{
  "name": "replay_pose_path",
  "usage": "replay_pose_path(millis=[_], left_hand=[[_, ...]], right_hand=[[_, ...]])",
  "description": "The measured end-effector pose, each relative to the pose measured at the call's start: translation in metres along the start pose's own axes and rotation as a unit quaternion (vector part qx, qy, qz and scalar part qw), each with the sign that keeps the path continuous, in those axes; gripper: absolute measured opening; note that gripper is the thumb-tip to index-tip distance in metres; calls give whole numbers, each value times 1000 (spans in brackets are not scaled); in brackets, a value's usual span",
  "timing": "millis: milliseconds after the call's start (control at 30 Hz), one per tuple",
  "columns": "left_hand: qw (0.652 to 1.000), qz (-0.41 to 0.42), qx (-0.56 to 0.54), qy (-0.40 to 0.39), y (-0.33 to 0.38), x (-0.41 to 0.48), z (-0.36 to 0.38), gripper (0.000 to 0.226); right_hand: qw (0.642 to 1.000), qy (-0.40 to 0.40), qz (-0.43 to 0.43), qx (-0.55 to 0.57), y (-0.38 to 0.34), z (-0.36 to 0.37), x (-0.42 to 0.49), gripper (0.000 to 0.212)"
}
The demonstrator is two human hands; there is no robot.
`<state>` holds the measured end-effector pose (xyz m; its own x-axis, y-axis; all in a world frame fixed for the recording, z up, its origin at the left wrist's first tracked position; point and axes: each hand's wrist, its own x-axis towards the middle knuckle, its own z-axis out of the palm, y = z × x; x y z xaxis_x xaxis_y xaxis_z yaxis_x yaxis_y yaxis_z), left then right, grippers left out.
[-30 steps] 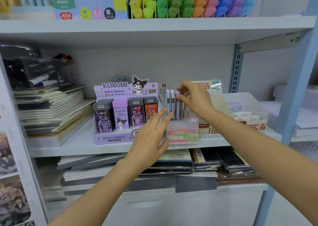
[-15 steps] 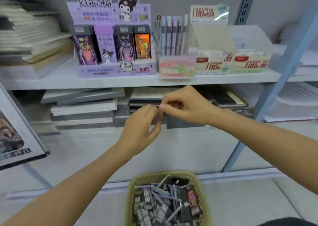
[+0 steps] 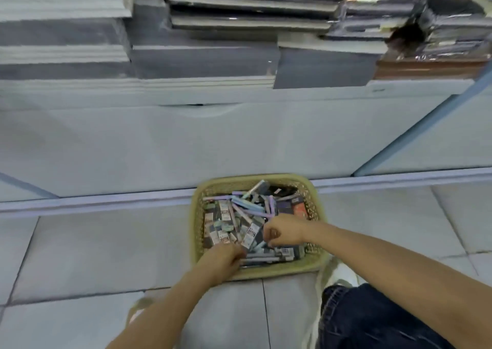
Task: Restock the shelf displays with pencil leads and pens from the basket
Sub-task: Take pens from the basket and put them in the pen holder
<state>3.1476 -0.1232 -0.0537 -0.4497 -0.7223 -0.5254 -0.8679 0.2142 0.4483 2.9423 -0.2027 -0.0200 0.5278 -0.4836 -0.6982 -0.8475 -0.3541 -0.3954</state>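
Observation:
A yellow-green woven basket [image 3: 195, 215] stands on the tiled floor in front of the shelf base. It holds several pastel pens [image 3: 249, 208] and several small dark pencil lead boxes [image 3: 225, 213] with barcode labels, all in a loose heap. My left hand [image 3: 226, 258] reaches over the near rim, its fingers curled down among the items at the front left. My right hand [image 3: 282, 232] is inside the basket near the middle, fingers curled over the heap. Motion blur hides whether either hand holds anything. The shelf displays are out of view.
Stacks of notebooks [image 3: 247, 21] fill the low shelf at the top of the view. A white base panel [image 3: 213, 141] runs below them, with a blue upright [image 3: 415, 130] at the right. My knee in dark jeans [image 3: 372, 319] is at the lower right.
My view has dropped from the pen display down to the floor. Both hands came down from the shelf and now reach into the basket.

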Motion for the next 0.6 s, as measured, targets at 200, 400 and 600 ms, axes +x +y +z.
replay_pose_path(millis=[200, 400, 600], left_hand=[[1000, 8, -1, 0, -2, 16, 11, 35], [999, -5, 30, -9, 4, 21, 13, 31], [1000, 0, -17, 25, 14, 27, -2, 36]], right_hand=[[998, -8, -2, -56, 12, 51, 15, 30], [996, -45, -21, -79, 14, 54, 15, 23], [997, -4, -79, 12, 2, 20, 21, 18]])
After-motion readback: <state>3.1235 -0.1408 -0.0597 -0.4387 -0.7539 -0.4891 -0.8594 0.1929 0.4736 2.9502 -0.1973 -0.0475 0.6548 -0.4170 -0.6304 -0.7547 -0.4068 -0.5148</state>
